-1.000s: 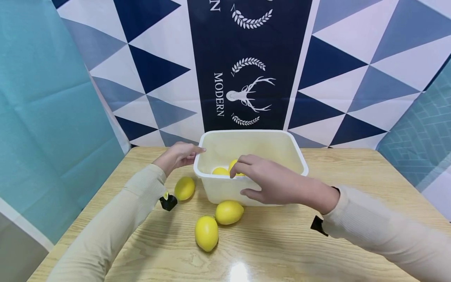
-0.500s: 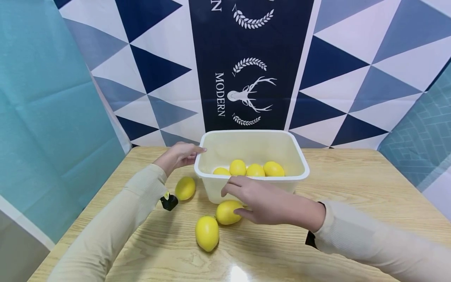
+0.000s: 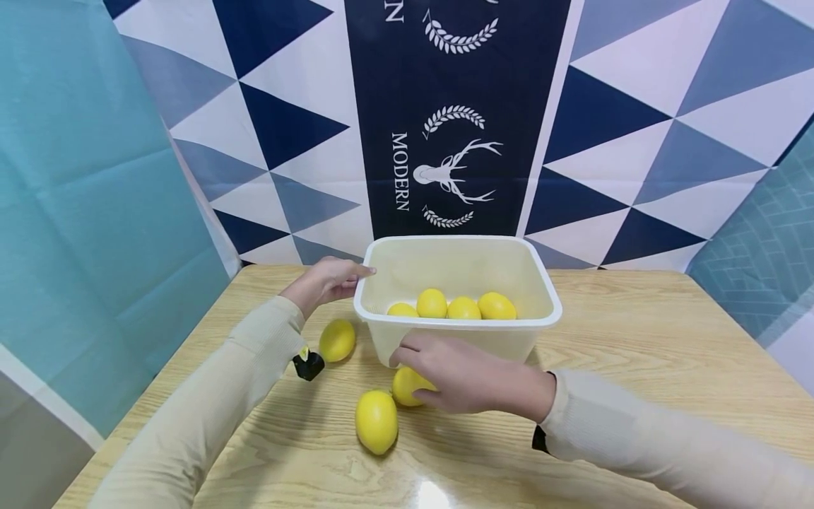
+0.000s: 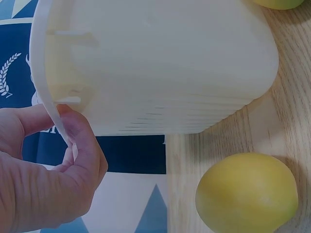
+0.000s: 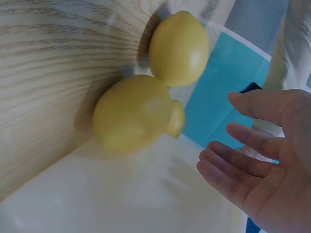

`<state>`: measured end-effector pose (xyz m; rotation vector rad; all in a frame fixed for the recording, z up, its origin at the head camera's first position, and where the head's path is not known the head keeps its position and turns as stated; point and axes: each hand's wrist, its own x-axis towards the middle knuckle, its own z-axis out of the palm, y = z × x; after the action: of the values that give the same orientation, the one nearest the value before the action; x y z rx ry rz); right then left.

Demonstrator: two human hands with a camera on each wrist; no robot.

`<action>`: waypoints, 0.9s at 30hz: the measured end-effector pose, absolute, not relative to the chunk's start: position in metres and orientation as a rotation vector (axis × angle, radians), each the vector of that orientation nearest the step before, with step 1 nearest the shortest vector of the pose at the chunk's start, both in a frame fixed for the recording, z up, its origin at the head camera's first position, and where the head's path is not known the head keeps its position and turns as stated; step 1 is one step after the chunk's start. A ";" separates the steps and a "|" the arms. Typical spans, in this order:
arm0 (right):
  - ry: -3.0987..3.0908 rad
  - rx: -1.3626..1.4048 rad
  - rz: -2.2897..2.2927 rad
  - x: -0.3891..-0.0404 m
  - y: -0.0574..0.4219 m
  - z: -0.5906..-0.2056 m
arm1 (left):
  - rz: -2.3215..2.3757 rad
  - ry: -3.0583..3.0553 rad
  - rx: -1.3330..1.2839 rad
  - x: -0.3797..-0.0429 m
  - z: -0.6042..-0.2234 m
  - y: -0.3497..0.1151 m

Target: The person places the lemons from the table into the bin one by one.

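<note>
Your left hand (image 3: 327,281) pinches the bin rim (image 3: 458,324); your right hand (image 3: 454,375), fingers apart, is at a lemon (image 3: 407,386) (contact unclear).

Your L hand (image 3: 331,277) grips upright white bin (image 3: 451,263) w/ 4 lemons (image 3: 432,303); R hand (image 3: 448,375) nr yellow lemon (image 3: 406,384) outside.
</note>
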<state>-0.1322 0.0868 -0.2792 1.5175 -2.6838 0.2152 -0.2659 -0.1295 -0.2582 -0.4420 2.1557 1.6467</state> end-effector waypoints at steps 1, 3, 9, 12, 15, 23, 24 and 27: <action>-2.683 1.523 0.206 -0.133 0.086 -0.281 | 1.649 2.154 -0.441 -0.266 -0.258 -0.129; -2.690 1.530 0.181 -0.133 0.085 -0.284 | 1.651 2.151 -0.443 -0.266 -0.259 -0.129; -2.749 1.531 0.114 -0.132 0.080 -0.291 | 1.648 2.160 -0.448 -0.268 -0.260 -0.129; -2.800 1.515 0.105 -0.132 0.079 -0.294 | 1.650 2.160 -0.445 -0.268 -0.261 -0.129; -2.829 1.493 0.089 -0.133 0.078 -0.298 | 1.655 2.155 -0.444 -0.269 -0.261 -0.129; -2.781 1.500 0.102 -0.135 0.076 -0.303 | 1.653 2.160 -0.436 -0.268 -0.261 -0.129; -2.776 1.501 0.097 -0.135 0.076 -0.303 | 1.651 2.162 -0.436 -0.268 -0.261 -0.130; -2.771 1.505 0.086 -0.135 0.075 -0.305 | 1.652 2.163 -0.435 -0.268 -0.261 -0.130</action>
<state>-0.1347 0.0753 -0.3050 1.5055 -2.7706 0.0857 -0.2681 -0.1296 -0.2614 -0.4348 2.1633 1.6523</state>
